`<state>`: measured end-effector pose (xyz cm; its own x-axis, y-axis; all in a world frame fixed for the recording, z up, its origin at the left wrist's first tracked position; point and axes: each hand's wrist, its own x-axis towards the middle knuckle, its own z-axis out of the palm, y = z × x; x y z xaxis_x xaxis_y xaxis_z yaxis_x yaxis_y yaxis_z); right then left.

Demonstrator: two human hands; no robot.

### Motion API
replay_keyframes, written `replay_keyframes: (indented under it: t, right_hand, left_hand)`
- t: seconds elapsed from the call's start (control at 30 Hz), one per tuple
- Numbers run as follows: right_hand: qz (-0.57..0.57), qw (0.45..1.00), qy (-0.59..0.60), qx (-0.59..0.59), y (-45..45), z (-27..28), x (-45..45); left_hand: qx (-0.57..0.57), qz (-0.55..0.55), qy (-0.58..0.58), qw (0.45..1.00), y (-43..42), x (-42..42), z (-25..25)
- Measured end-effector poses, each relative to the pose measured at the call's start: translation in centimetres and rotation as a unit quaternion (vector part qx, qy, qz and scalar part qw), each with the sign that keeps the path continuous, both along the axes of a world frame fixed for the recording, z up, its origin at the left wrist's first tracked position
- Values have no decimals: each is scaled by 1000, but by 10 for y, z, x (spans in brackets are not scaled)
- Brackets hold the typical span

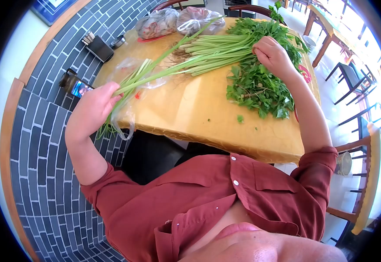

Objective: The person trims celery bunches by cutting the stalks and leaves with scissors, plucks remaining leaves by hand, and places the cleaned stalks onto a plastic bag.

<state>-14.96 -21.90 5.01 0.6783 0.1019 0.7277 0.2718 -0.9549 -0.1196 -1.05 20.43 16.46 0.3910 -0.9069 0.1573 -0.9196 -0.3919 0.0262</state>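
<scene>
My left hand [95,106] is closed around the ends of long green celery stalks [153,75] at the table's left edge. Beneath it, a small bunch of stalks lies on a thin clear plastic bag [129,120], its thin ends hanging over the edge. My right hand [274,56], fingers curled in, is at the leafy end of the celery, with a bit of green showing by its fingertips. A large pile of celery stalks [221,48], roots to the left, lies across the table. Its leaves [260,94] spread below and around my right hand.
Two filled plastic bags [157,24] stand at the back of the yellow-covered table [186,115]. A chopstick holder [99,49], a small dark jar [118,42] and a lit phone [81,89] are by the brick wall. Chairs [352,81] stand to the right.
</scene>
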Motion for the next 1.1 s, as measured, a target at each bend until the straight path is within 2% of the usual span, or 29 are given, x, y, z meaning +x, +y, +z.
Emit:
replay_keyframes:
  t: [0.1,0.13,0.17,0.23,0.27,0.33,0.37,0.4,0.43,0.47,0.5,0.6,0.7,0.77,0.8,0.9,1.0,1.1]
  right_hand:
    - [-67,985,-29,158,7,1,0]
    - [-105,951,-20,290,12,6,-2]
    - [-67,895,-36,439,5,6,-2]
    - [16,713,-68,697,-15,5,-1]
    - [38,745,-47,665,-20,2,-4]
    - [-5,818,43,574,-7,2,-12]
    - [-25,847,88,524,2,0,-17]
    - [-67,903,102,411,7,-7,-20]
    - [-63,907,118,399,9,-15,-22]
    - [-58,911,134,386,10,-23,-24]
    - [-52,915,150,372,12,-29,-26]
    - [-51,895,181,404,16,-37,-37]
    - [-29,886,163,432,14,-43,-40]
    - [-27,886,163,434,14,-43,-43]
    - [-28,884,159,439,15,-43,-45]
    - [-42,880,177,439,13,-42,-49]
    - [-31,878,182,442,12,-44,-49]
    - [-34,877,192,438,15,-42,-50]
  left_hand:
    - [6,1,2,1000,-8,-5,-2]
    - [9,0,2,1000,-10,-7,-3]
    - [2,7,-4,1000,-10,-7,-4]
    - [-12,24,-17,999,-7,-3,-8]
    - [-38,39,-1,999,-4,0,-8]
    - [-92,73,28,993,5,8,-7]
    - [-188,89,123,970,10,13,-10]
    - [-280,106,215,930,17,20,-16]
    - [-367,121,301,872,21,26,-23]
    - [-500,47,313,806,18,33,-37]
    - [-597,17,339,727,20,39,-43]
    - [-759,-121,338,543,20,65,-72]
    - [-797,-31,405,447,11,83,-97]
    - [-775,50,437,453,13,116,-128]
    - [-756,34,467,458,18,137,-148]
    - [-756,1,511,409,10,181,-186]
    - [-807,111,518,262,-18,195,-194]
    - [-802,159,537,205,-32,224,-214]
